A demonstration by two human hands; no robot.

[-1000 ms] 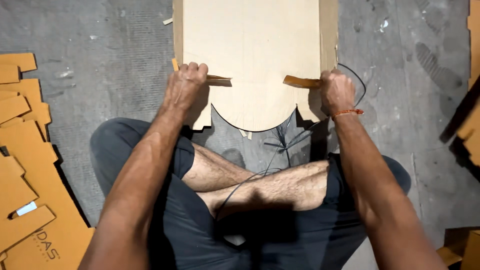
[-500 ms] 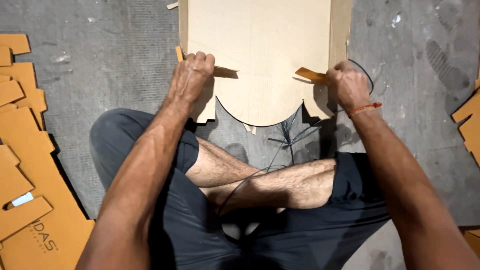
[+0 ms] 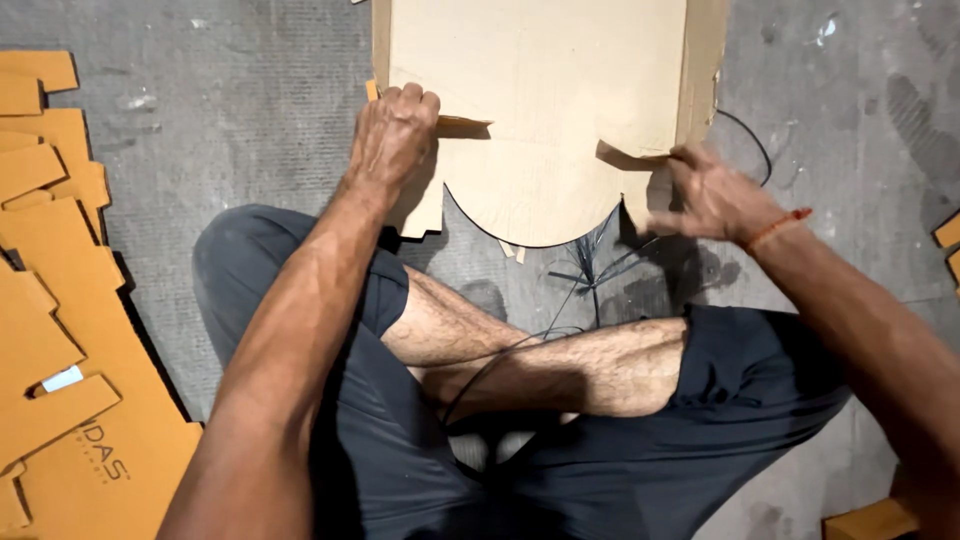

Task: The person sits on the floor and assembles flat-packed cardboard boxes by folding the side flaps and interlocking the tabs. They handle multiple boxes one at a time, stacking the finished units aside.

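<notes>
A large pale cardboard sheet (image 3: 540,90) lies on the grey floor in front of my crossed legs; its near edge is cut into a rounded tongue with a flap on each side. My left hand (image 3: 393,135) is closed over the left flap (image 3: 462,127) at the sheet's left edge. My right hand (image 3: 712,192), blurred and with fingers spread, rests its fingertips against the sheet's lower right corner beside the right flap (image 3: 628,160). An orange thread circles that wrist.
Several orange-brown cardboard cut-outs (image 3: 60,330) are piled along the left. A thin black cable (image 3: 560,310) runs from my lap across the floor and loops past the sheet's right edge. More cardboard pieces (image 3: 875,520) lie at the right and lower right.
My right hand has let go of the right flap and shifted down and to the right, with fingers now spread. My left hand keeps its grip on the left flap.
</notes>
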